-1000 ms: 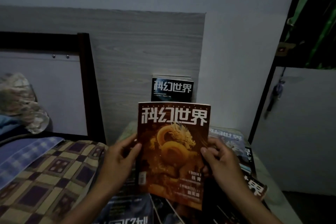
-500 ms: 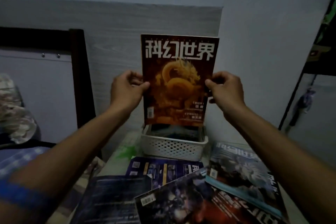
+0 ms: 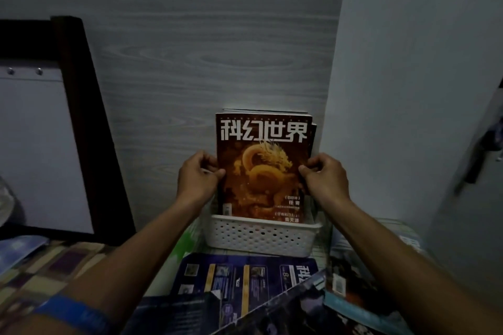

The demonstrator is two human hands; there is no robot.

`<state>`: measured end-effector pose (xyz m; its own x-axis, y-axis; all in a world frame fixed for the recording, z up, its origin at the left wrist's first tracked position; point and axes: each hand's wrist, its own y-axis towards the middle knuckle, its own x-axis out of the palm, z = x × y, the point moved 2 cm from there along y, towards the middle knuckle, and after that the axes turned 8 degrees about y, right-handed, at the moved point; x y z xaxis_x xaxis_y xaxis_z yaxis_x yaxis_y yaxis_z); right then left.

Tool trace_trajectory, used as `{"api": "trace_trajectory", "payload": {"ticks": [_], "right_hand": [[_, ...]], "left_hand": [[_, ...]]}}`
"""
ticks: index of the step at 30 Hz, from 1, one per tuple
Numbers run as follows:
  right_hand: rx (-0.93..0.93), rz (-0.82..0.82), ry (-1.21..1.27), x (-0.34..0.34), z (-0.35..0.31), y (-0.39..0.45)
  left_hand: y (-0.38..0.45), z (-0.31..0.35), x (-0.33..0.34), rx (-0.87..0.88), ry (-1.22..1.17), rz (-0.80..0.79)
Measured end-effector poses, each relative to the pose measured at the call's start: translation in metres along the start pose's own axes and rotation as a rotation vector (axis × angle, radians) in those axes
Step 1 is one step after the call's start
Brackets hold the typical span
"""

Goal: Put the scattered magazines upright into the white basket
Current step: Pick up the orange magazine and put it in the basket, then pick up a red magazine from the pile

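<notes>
An orange magazine with a gold dragon on its cover (image 3: 262,171) stands upright with its lower edge inside the white perforated basket (image 3: 261,236). My left hand (image 3: 197,178) pinches its left edge and my right hand (image 3: 325,178) pinches its right edge. Behind it, other upright magazines (image 3: 265,111) show only their top edges. Several magazines lie flat in front of the basket: a dark blue one (image 3: 245,277), a dark one (image 3: 288,310) and a teal-edged one (image 3: 353,288).
The basket backs onto a grey wood-grain panel (image 3: 190,49) and a pale wall (image 3: 408,76). A dark bed frame (image 3: 81,90) and a checked blanket (image 3: 40,266) lie to the left. A blue band (image 3: 73,313) circles my left forearm.
Both hands have lowered the dragon magazine from above the basket down into it, in front of the magazines standing there. The view has moved closer to the basket.
</notes>
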<state>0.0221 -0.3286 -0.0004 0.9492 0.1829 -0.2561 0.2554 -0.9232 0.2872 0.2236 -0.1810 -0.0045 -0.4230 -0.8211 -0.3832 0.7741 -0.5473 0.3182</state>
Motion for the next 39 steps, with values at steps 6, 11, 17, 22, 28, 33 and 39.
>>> {"api": "trace_trajectory", "payload": {"ticks": [6, 11, 17, 22, 28, 33, 39], "right_hand": [[0.003, 0.058, -0.145, 0.000, 0.008, -0.009], [0.074, -0.246, -0.144, 0.012, 0.011, -0.017], [0.098, -0.340, -0.194, 0.008, 0.015, -0.019], [0.192, -0.277, 0.168, -0.021, 0.001, -0.038], [0.080, -0.301, -0.114, -0.068, 0.021, -0.119], [-0.161, -0.252, -0.211, -0.103, 0.010, -0.174], [-0.047, -0.514, -0.496, -0.136, -0.002, -0.215]], "left_hand": [[-0.001, -0.010, 0.006, -0.107, -0.036, -0.154], [-0.006, -0.012, 0.026, -0.027, 0.107, -0.404], [-0.010, -0.016, 0.022, -0.014, 0.272, -0.403], [-0.035, -0.016, 0.015, -0.033, 0.185, -0.220], [-0.137, 0.005, -0.004, 0.413, 0.443, -0.140], [-0.217, 0.022, 0.001, 0.502, 0.695, -0.752], [-0.260, 0.032, 0.007, 0.272, 0.624, -0.929]]}}
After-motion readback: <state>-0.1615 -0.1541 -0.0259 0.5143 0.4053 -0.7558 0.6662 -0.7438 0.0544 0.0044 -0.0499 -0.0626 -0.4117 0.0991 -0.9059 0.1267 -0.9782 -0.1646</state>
